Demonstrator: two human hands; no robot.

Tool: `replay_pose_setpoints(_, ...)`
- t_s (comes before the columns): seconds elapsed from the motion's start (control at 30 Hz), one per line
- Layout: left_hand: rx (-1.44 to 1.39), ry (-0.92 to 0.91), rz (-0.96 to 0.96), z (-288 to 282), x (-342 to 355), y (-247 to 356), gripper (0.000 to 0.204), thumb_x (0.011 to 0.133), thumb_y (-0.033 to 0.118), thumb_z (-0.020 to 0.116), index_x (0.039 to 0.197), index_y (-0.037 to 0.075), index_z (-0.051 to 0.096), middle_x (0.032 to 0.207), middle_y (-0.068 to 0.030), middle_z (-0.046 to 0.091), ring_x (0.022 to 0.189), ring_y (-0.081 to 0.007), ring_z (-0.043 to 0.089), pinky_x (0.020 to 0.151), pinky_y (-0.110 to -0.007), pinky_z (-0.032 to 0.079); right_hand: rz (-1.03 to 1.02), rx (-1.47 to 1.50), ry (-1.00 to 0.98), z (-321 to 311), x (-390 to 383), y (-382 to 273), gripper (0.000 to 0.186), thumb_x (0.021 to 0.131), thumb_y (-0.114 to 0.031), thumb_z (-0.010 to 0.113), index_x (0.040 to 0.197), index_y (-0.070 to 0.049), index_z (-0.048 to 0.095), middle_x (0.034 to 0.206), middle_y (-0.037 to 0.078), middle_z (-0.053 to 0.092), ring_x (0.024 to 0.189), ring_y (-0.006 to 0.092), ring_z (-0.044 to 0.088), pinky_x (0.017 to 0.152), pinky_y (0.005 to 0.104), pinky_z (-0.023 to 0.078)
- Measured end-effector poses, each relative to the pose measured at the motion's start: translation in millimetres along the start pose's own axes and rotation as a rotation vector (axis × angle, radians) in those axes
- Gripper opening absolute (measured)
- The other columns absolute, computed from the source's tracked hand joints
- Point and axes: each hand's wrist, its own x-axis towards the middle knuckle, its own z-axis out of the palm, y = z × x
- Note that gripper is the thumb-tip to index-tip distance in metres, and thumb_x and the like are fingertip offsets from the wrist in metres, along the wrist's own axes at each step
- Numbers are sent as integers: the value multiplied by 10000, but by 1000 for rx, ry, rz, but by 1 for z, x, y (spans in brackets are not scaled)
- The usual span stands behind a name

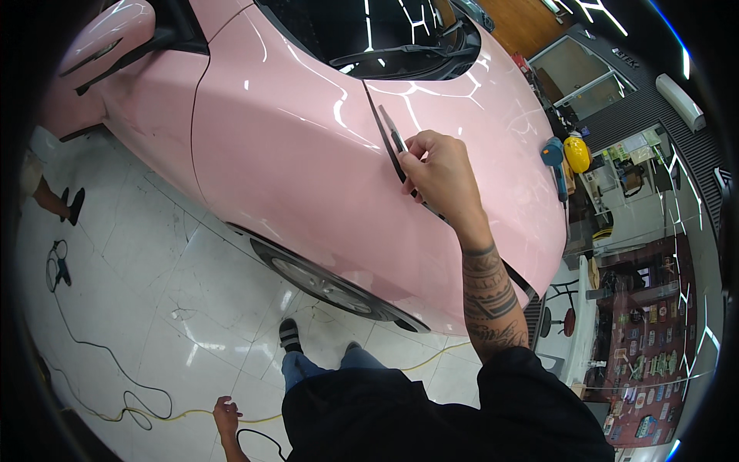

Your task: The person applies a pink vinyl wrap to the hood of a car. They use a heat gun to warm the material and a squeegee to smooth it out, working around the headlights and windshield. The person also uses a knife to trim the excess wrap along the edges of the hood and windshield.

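My right hand [433,169] pinches a slender craft knife [393,129] with a silver blade, held at the long dark gap [373,105] between the hood [508,177] and fender [285,177] of a glossy pink car. My tattooed forearm crosses the fender and hides part of that gap. Low in the view, my left hand [226,410] hangs beside my body with curled fingers; whether it holds anything is too small to tell. A wheel [304,277] shows below the fender, and the windscreen [377,31] lies above.
A pink side mirror [108,35] juts out upper left. Another person's leg [54,202] stands far left. Cables [131,400] and a dark tool [63,269] lie on the tiled floor. A bench [585,185] with a yellow container [576,154] stands beyond the car, right.
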Motion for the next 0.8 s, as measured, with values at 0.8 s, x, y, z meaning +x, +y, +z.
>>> replay_pose_setpoints(0.8,16,-15,7,2,0,10,295,796,-3,509,1082,-49,559,688,-153,617,529,-229,650,485,-323,512,21,-60,-59,-5,-20,2,158,758,6,562,634,88,511,631,156,543,455,198,599,420,288,475)
